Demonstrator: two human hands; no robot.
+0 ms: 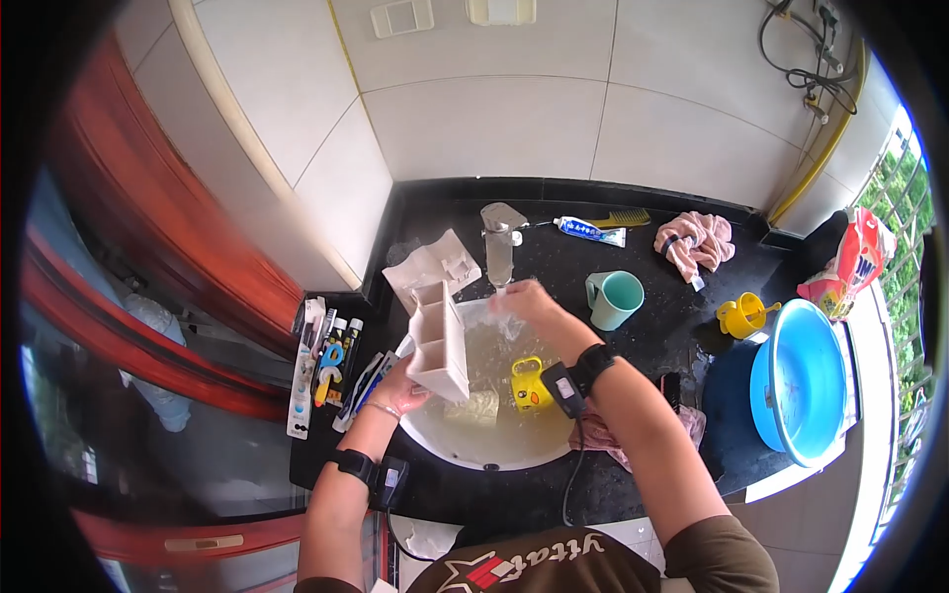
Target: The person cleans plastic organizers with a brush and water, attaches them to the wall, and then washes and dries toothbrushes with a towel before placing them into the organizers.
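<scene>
Over the left rim of the basin [445, 456], the left hand [403, 390] clasps the seemingly stiff, light compartment holder [440, 358], likely slippery, best gripped by its end wall; the right hand [529, 304], beside the tap [500, 255], grips unclearly.

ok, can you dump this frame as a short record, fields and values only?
left hand: grips white multi-compartment plastic holder, over the basin
right hand: by the silver tap, grip unclear
basin: white oval sink, cloudy water
in basin: yellow duck-faced plastic cup
behind left: white moulded plastic piece
counter behind tap, rightward: blue-and-white toothpaste tube, yellow comb, pink fabric bundle
counter right: teal plastic mug, small yellow cup, round blue plastic tub
</scene>
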